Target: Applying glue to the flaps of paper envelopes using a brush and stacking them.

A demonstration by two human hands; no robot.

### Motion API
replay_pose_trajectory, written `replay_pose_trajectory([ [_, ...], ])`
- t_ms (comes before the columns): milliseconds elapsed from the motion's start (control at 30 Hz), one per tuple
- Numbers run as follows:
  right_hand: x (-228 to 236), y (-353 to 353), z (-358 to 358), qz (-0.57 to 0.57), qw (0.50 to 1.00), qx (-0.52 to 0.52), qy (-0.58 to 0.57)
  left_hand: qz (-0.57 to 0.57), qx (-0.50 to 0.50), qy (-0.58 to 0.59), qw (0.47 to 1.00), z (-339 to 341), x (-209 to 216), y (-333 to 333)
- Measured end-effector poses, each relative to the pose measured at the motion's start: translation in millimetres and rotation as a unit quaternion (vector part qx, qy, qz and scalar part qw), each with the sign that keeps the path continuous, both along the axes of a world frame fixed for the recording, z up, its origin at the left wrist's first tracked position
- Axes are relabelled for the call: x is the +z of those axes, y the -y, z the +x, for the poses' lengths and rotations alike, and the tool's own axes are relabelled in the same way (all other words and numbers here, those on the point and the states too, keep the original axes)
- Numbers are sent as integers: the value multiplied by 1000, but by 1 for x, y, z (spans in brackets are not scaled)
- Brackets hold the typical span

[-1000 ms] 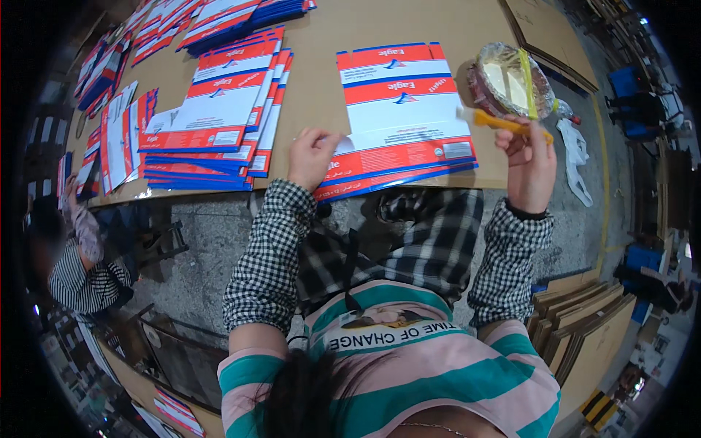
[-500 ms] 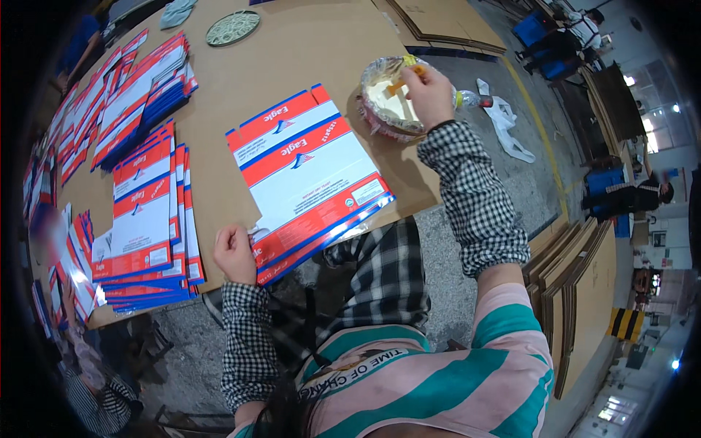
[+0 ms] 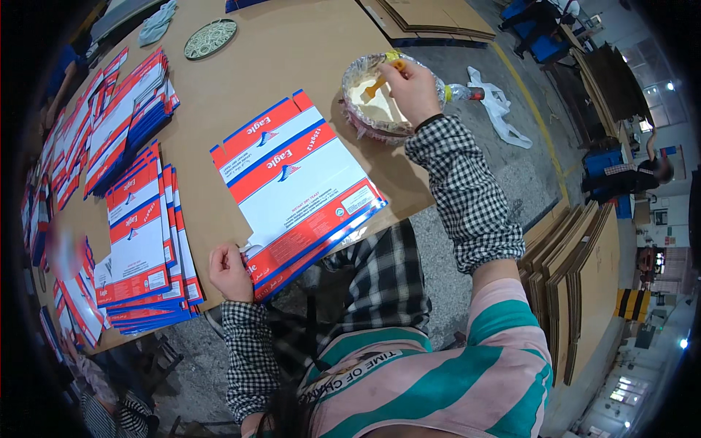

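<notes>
A: Head view, the only one. The left hand [image 3: 231, 271] lies at the near edge of the brown table [image 3: 285, 44], fingers curled over the near corner of the flat carton blank [image 3: 296, 186], a red, white and blue printed sheet lying face up on top of a small stack of the same.

B: Grip state?

A: Fingers bent and pressing on the corner; whether the thumb is under the sheet cannot be told. The right hand [image 3: 412, 91] is closed round an orange-handled brush [image 3: 381, 82], its tip down in the plastic-lined bowl [image 3: 372, 102] of pale paste at the far right of the table.

B: Handling of the blank?

A: Judged light, thin and springy card: stiff enough to slide as one piece, but likely to crease if bent at a flap. The glossy print probably makes the sheets slip over one another, so a flat palm or a pinch at a plain edge or corner looks best.

B: Surroundings?

A: Overlapped rows of like blanks [image 3: 142, 241] to the left, more piles [image 3: 124, 120] beyond, a round patterned lid [image 3: 210, 39] at the far edge. Cardboard sheets [image 3: 577, 270] lean on the floor at right; another person [image 3: 642, 171] stands well away.
</notes>
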State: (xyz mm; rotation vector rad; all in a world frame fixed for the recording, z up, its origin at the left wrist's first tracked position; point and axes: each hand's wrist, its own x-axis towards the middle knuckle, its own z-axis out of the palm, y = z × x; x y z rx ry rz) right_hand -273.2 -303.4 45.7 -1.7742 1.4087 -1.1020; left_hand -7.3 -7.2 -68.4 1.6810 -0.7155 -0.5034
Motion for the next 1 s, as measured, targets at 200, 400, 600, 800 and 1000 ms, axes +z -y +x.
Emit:
replay_pose_trajectory([
  [200, 2, -11, 10, 9, 998, 54, 23, 15, 6, 39, 999, 14, -3, -9],
  [400, 24, -31, -14, 49, 996, 77, -3, 26, 1, 170, 985, 3, -7, -5],
  [600, 25, -42, -16, 50, 991, 118, 38, 45, 11, 110, 993, -9, 20, -5],
  [800, 48, -57, -13, 5, 989, 72, 125, 33, 12, 75, 997, -1, 17, 1],
  [1000, 33, -114, 36, 195, 928, 206, 242, 3, 0, 52, 999, 3, 10, -4],
])
